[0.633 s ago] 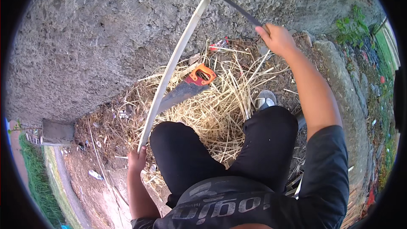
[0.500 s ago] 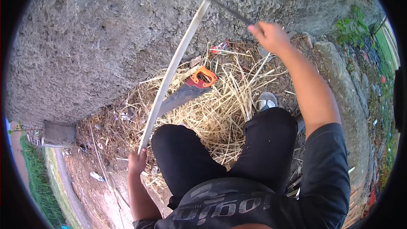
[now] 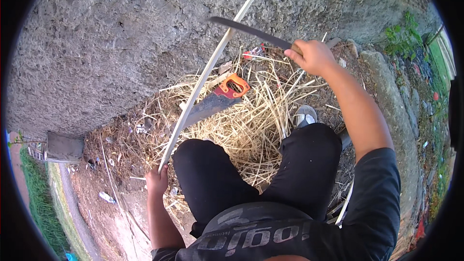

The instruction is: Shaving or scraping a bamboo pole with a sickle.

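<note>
My left hand [image 3: 156, 180], beside my left knee, is closed round the lower end of a long pale strip [image 3: 197, 89] that looks like split bamboo. The strip slants up and away to the right, in front of the rough wall. In my right hand [image 3: 311, 57] is the handle of a machete [image 3: 256, 32] with a long dark blade. That blade crosses the upper part of the strip, its tip pointing left; whether it bites into the strip I cannot tell. Beneath, a handsaw [image 3: 215, 102] with an orange and red handle lies on a heap of pale shavings [image 3: 251, 130].
A rough grey wall [image 3: 96, 53] rises just ahead. My shoe [image 3: 305, 115] stands at the right of the shavings. Stone edging [image 3: 386, 87] and a green plant [image 3: 403, 34] are at right. A plastic bottle [image 3: 107, 197] and a grey block [image 3: 65, 146] lie at left.
The machete has come down and toward me, from above the strip onto its upper part. The strip's far end has swung slightly right. My left hand keeps its grip.
</note>
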Tool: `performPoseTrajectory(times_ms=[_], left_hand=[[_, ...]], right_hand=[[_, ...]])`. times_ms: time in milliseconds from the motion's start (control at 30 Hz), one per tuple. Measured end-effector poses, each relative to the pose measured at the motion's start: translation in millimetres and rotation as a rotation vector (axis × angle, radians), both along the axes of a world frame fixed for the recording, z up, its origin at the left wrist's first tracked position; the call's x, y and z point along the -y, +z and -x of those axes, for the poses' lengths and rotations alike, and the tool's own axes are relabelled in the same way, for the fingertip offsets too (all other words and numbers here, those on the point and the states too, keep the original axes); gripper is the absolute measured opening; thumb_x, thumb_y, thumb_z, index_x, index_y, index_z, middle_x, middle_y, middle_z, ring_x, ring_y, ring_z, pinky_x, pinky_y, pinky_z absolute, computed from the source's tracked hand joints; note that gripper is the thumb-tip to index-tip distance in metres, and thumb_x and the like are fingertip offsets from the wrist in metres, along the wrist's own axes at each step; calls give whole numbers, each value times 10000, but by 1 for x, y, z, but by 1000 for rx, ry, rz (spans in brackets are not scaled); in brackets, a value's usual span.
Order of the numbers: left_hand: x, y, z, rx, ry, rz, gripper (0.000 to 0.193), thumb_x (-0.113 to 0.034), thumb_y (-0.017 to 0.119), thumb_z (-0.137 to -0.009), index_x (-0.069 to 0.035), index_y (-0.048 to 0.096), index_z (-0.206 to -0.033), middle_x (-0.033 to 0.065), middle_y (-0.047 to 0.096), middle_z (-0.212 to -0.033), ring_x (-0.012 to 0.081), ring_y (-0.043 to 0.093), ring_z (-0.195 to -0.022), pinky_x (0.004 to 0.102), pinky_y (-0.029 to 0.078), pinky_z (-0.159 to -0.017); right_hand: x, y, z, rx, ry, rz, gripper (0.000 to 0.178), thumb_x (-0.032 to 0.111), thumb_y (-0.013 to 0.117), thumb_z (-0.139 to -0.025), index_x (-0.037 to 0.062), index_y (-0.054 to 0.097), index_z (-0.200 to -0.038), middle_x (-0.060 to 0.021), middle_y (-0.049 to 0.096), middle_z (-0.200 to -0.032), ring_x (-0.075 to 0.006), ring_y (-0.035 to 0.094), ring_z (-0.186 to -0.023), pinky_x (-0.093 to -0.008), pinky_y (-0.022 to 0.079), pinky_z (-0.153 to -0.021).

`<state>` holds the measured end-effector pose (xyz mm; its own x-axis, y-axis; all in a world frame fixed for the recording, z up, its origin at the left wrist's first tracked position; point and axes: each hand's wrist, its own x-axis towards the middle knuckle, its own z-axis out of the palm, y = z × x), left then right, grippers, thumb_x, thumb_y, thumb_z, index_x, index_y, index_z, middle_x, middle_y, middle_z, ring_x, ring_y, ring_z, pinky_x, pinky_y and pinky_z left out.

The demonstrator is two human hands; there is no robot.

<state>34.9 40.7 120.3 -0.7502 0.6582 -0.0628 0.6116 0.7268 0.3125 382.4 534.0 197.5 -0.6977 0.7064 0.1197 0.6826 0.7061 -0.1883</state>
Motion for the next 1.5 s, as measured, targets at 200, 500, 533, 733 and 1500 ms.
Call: performPoseTrajectory(times_ms=[200,500,533,733,1500], left_hand=[[-3,-7,-4,-43,7,4,504,-435,566,-968,37,669,-824,201,611,-625,373,625,-603,472,476,-600],[0,-14,0,-156,-15,-69,393,-349,597,-948,13,678,-822,198,610,-645,363,636,-600,459,482,-597],[-1,-15,-1,-153,-18,-68,393,-349,597,-948,13,678,-822,198,610,-645,363,636,-600,459,482,-597],[-6,-14,-6,-215,-56,-83,390,-331,601,-948,19,649,-784,214,597,-639,400,596,-580,476,460,-579],[-8,-15,-10,-200,-59,-88,354,-315,627,-935,0,655,-776,206,594,-621,390,602,-571,471,463,-559]], right_hand=[[-22,-11,-5,-140,-164,-71,594,635,467,-951,74,658,-910,-131,666,-706,-339,675,-710,-488,524,-656],[-5,-9,9,-98,-208,195,631,648,420,-964,55,628,-911,-129,652,-698,-341,664,-698,-466,530,-663],[-18,-11,3,-95,-211,195,631,648,420,-964,55,628,-911,-129,652,-698,-341,664,-698,-466,530,-663],[-3,-10,4,-236,13,11,606,633,414,-973,73,624,-874,-122,626,-667,-322,650,-668,-446,511,-629],[-46,-2,-21,-197,-370,5,647,692,354,-960,104,622,-926,-74,616,-659,-257,644,-619,-446,545,-627]])
